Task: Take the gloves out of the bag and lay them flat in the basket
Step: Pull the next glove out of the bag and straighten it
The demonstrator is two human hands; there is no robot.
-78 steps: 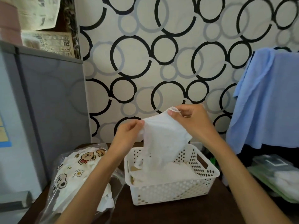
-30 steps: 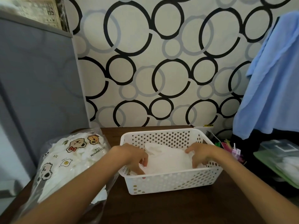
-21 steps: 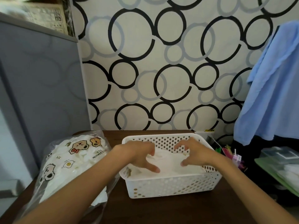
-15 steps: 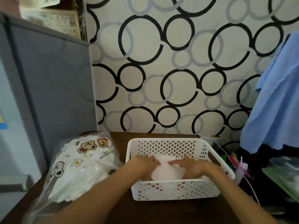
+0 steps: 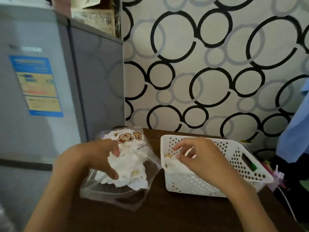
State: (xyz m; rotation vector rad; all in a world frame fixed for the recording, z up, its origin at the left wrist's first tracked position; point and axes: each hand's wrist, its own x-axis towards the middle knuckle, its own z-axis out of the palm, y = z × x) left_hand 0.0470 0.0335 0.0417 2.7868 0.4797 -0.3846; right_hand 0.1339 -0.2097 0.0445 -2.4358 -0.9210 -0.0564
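**Left hand on the bag, right hand over the basket**

Circle-patterned wallpaper (image 5: 209, 64) fills the back of the scene, with a dark wooden table (image 5: 167, 213) below it. Over to the left hand (image 5: 93, 158): it reaches onto the clear plastic bag (image 5: 117, 190), fingers curled against the bunched white gloves (image 5: 130, 166) inside, thumb low and fingertips up near the cartoon bear print. Whether it has actually pinched a glove or only presses the bundle through the plastic, I cannot tell. Beyond that hand's outer side stands a grey fridge (image 5: 41, 97) with a blue and yellow label.

Across to the right hand (image 5: 199, 158): it hovers above the near left part of the white perforated basket (image 5: 234, 164), fingers loosely spread and slightly bent, gripping nothing. Directly under its fingertips, white gloves already lie (image 5: 172, 164) on the basket floor. Bag and basket sit just beside each other on the table, between the two forearms. Far past the right hand, blue cloth (image 5: 296, 131) hangs at the frame edge.
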